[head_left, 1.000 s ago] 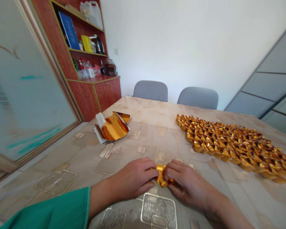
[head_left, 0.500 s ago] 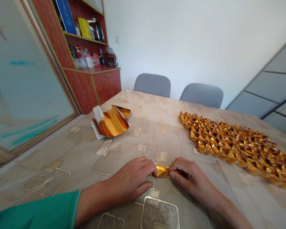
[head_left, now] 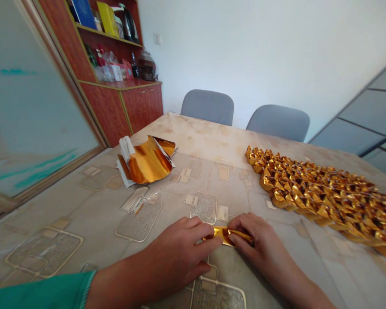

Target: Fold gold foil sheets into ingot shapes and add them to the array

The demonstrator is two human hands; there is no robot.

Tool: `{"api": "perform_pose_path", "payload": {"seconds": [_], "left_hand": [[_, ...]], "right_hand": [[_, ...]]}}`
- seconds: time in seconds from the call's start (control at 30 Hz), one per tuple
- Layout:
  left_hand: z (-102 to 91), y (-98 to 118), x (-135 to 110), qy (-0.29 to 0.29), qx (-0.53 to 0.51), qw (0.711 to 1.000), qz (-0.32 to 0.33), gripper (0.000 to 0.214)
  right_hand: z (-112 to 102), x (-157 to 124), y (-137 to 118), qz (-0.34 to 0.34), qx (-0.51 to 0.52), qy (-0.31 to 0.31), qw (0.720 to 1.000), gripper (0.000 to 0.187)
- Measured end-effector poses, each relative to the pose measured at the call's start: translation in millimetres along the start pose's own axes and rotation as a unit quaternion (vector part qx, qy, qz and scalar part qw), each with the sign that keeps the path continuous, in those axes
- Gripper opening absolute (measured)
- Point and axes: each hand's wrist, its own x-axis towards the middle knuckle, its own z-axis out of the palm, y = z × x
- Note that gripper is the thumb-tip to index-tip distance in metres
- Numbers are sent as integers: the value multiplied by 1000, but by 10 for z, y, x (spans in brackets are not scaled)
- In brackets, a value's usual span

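A small folded piece of gold foil paper (head_left: 221, 235) lies low on the table between my two hands. My left hand (head_left: 176, 246) has its fingers closed over the left end of the piece. At the other end, my right hand (head_left: 255, 238) pinches the foil between thumb and fingers. Part of the piece is hidden under the fingertips. Farther off to the left lies a stack of gold foil sheets (head_left: 149, 161), curled, with white undersides. On the right stand several rows of folded gold foil pieces (head_left: 318, 189), packed closely together.
A patterned cover lies over the table (head_left: 186, 137). Two grey chairs (head_left: 207, 105) stand at its far side. A reddish wooden cabinet (head_left: 141, 107) with bottles and a kettle is at the back left, beside a frosted glass door (head_left: 41, 111).
My left fingers have shifted over the foil, with the index finger now stretched lower along its front. The right hand still pinches its end. The camera view has tilted slightly down.
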Motion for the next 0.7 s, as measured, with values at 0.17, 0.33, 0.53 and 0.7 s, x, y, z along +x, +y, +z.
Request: {"api": "perform_pose_path", "payload": {"seconds": [0.17,0.33,0.53,0.7], "left_hand": [[23,11,1,6,9,1000,-3,38],[18,20,20,-11,9,1000,-12,38],[43,3,8,-16,4,1000,-12,42],[22,15,-1,-5,-9,1000,-15,40]], "right_hand": [[26,2,32,-7,-1,4,1000,9],[23,5,48,-14,-12,7,1000,8],[13,6,34,-7,21,8,1000,12],[41,28,30,-19,-11,20,1000,13]]}}
